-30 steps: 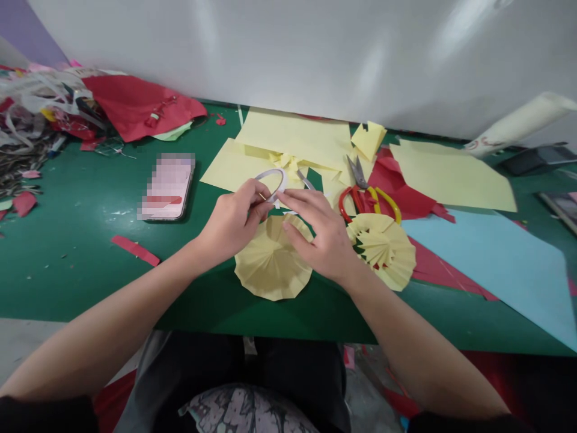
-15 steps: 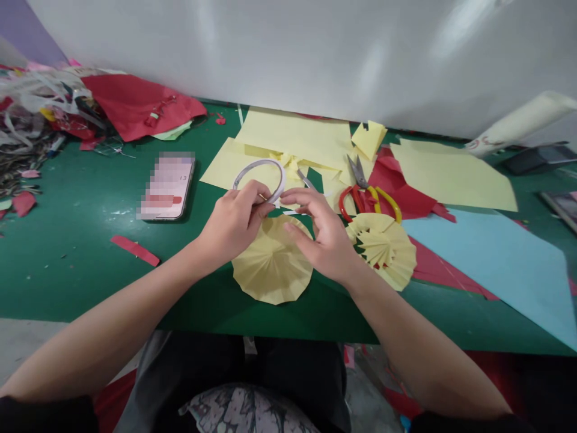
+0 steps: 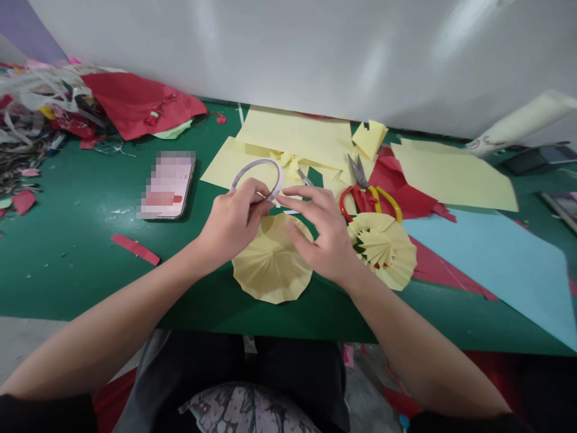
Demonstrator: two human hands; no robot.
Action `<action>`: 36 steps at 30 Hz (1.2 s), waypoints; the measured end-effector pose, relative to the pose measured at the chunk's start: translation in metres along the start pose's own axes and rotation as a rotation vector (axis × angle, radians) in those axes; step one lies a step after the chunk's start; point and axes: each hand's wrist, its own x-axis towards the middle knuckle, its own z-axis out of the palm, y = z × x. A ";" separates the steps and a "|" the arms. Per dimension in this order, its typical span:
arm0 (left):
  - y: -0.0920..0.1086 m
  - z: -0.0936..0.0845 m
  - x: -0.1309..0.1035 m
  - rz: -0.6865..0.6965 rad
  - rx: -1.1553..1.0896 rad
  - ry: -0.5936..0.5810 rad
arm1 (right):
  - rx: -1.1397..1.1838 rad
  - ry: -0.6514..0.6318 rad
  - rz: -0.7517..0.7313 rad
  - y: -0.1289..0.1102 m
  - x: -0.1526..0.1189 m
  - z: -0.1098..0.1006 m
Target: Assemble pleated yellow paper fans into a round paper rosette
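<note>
My left hand is closed on the near edge of a roll of tape, a thin white ring held tilted up. My right hand is beside it, fingers apart, with a fingertip at the roll's right side. Beneath both hands lies a pleated yellow paper circle, partly covered by them. Just right of my right hand rests a second pleated yellow paper disc with cut-outs. Behind that disc are scissors with red and yellow handles, blades parted and pointing away.
A phone and a red paper strip lie at left. Yellow sheets, red paper and a light blue sheet spread behind and right. A scrap heap fills the far left; a grey wall stands behind.
The fingers of my right hand have shifted slightly left, to the tape roll's side. My left hand keeps hold of the roll, nearly still.
</note>
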 end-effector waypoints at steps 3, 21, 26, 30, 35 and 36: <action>0.000 -0.001 0.001 -0.023 0.016 -0.003 | -0.025 0.051 0.017 -0.001 0.000 -0.001; 0.003 0.001 -0.006 0.250 0.074 -0.019 | -0.451 0.318 -0.188 0.005 -0.006 0.004; 0.007 0.000 -0.008 0.230 0.038 -0.020 | -0.490 0.389 -0.300 0.005 -0.006 0.005; 0.013 -0.002 -0.010 0.207 -0.011 -0.001 | -0.513 0.352 -0.285 0.001 -0.007 0.006; 0.003 -0.009 -0.001 -0.016 -0.072 0.034 | -0.420 0.299 -0.343 -0.004 -0.009 0.004; -0.002 -0.009 0.002 -0.070 -0.077 0.086 | -0.368 0.297 -0.328 -0.004 -0.008 0.003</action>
